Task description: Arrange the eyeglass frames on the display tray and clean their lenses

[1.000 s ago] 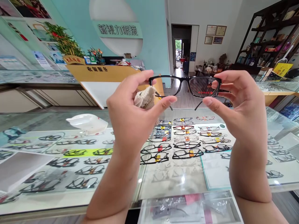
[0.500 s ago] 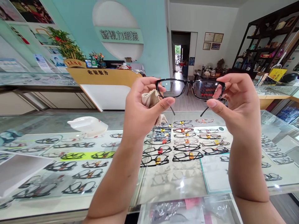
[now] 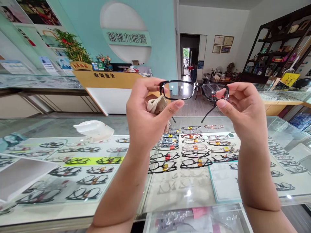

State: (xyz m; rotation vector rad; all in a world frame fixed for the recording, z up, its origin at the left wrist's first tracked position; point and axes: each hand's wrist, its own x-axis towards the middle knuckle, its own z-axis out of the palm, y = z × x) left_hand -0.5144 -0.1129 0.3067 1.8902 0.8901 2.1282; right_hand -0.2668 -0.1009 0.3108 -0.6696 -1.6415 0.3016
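A pair of black-framed eyeglasses (image 3: 195,85) is held up above the glass counter, with both temples unfolded and pointing away from me. My left hand (image 3: 148,110) is closed on the left end of the frame, thumb below and fingers above. A beige cloth (image 3: 157,105) is tucked in that same palm and hangs down behind the thumb. The right end of the frame is pinched by my right hand (image 3: 245,103), its thumb near the lower rim. Red lettering shows on the right lens; one fingertip is visible through it.
Below lies a glass display counter (image 3: 170,191) with several rows of eyeglasses (image 3: 195,162) inside. On it stand a white translucent dish (image 3: 93,129) at the left and an open white box (image 3: 24,176). A clear tray (image 3: 194,220) with plastic packets is nearest me. Beyond is a cashier desk (image 3: 116,100).
The eyeglasses have turned slightly, their right side swinging farther away. Both hands have shifted a little to the left, still gripping the frame.
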